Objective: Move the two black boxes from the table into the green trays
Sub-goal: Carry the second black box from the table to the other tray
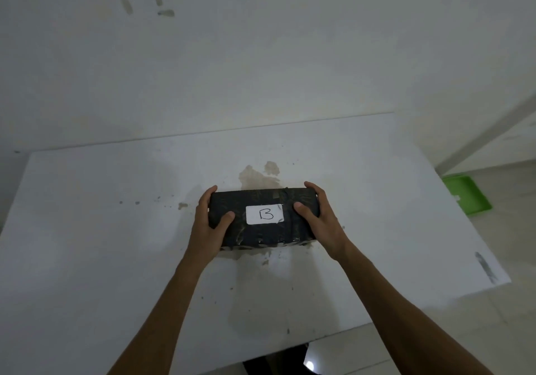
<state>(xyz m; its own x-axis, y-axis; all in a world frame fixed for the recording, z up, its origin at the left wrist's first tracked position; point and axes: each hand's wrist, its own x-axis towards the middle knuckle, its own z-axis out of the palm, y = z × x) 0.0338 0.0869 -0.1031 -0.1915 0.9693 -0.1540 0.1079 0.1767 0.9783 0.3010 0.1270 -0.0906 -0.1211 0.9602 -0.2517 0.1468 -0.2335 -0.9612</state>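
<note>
We see one black box (262,218) at the centre of the frame, on the white table (116,258), with a white label (264,214) marked "B" on its top. Our left hand (207,224) grips the box's left end, thumb on top and fingers curled round the far edge. Our right hand (316,215) clasps the right end the same way, thumb lying just beside the label. Both hands are closed on the box; whether it rests on the table or is slightly lifted, we cannot tell. A green tray (467,193) lies on the floor at the right edge of the frame, beyond the table, well apart from the box. Brownish stains (261,174) mark the table just behind the box.
</note>
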